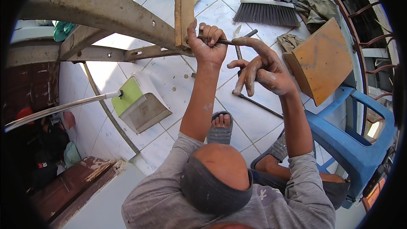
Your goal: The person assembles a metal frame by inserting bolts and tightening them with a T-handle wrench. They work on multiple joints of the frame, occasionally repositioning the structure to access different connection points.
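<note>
My left hand (209,46) is closed around one arm of a dark metal cross-shaped wrench (238,51), beside the wooden upright (184,10) where it meets a long metal beam (106,12). My right hand (269,70), dusted with pale residue, is held with its fingers apart. Its index finger reaches to the wrench near where the arms cross, and the other fingers are half bent around no visible object. Part of the wrench is hidden behind those fingers. A thin dark rod (263,107) slants below the right hand; whether it joins the wrench I cannot tell.
A dustpan (144,108) with a long metal handle lies left on the tiled floor. A grey-bristled broom (267,12) and crumpled cloth (316,6) are at the far right. Near them stands a wooden board box (324,61), with a blue plastic stool (352,144) close on the right.
</note>
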Demonstrator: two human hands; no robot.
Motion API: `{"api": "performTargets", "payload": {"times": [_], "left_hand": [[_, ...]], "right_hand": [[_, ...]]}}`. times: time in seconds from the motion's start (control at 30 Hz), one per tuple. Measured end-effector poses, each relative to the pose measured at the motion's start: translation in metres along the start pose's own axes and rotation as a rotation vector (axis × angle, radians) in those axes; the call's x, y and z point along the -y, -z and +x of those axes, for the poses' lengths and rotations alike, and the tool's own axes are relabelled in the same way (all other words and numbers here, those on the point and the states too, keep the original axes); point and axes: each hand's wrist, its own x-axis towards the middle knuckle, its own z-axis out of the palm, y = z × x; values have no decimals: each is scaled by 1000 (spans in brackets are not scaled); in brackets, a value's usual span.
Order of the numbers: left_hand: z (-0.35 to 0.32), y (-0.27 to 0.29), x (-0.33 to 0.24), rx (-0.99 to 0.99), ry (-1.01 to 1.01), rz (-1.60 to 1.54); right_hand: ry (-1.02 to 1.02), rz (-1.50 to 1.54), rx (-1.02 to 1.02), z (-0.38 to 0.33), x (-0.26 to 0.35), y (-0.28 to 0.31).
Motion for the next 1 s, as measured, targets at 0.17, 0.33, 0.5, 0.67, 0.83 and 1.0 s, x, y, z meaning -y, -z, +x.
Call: {"api": "performTargets", "payload": {"times": [0.17,0.33,0.5,0.67,0.83,1.0], "left_hand": [[-4,11,7,66,-121,192],[2,10,4,142,-154,153],[9,23,-1,356,-117,191],[-2,8,22,175,-185,41],[-8,1,1,-163,-2,-100],[1,18,4,-47,12,45]], "right_hand": [[-298,97,-737,-47,-89,18],[-706,-124,-576,-9,-56,31],[-839,485,-608,5,-60,61],[-453,-88,-437,71,-29,78],[-72,-1014,65,41,7,42],[-85,-1316,-312,-52,-40,-13]]}}
